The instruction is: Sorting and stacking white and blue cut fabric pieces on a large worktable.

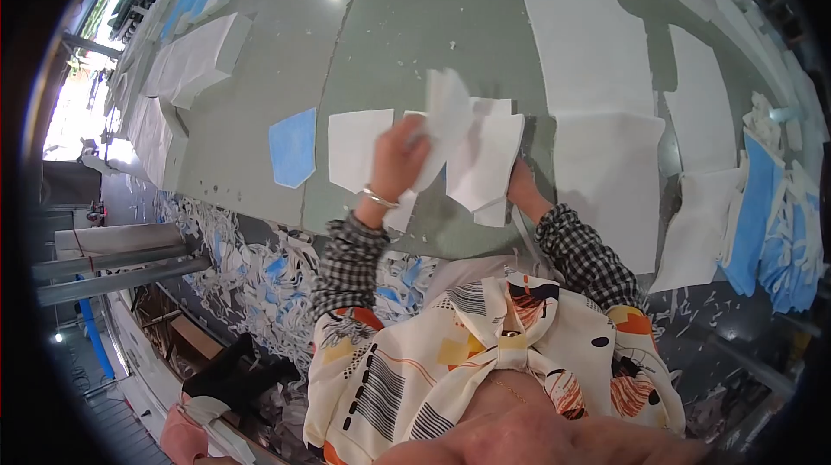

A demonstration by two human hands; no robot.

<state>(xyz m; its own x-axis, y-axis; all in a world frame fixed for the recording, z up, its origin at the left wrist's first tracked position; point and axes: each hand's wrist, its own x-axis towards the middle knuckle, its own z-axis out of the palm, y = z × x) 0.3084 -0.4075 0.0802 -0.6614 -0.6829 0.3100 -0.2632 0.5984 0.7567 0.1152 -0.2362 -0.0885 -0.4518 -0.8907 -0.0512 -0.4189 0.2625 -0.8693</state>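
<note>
My left hand (399, 156), blurred and wearing a bangle, grips a raised white fabric piece (449, 117). At the right edge of other white pieces (483, 169) is my right hand (527, 187), its fingers partly hidden behind them; it appears to hold them by that edge. These pieces overlap, with several edges showing. Left of them, a white pocket-shaped piece (357, 148) lies flat on the grey-green table (402, 30). Farther left lies a blue pocket-shaped piece (293, 148) with a pointed lower edge.
Long white sheets (604, 186) cover the table's right side. Blue and white strips (756, 212) hang over the right edge. White stacks (195, 59) stand at the upper left. Fabric scraps (260, 283) heap below the front edge, near metal poles (123, 276).
</note>
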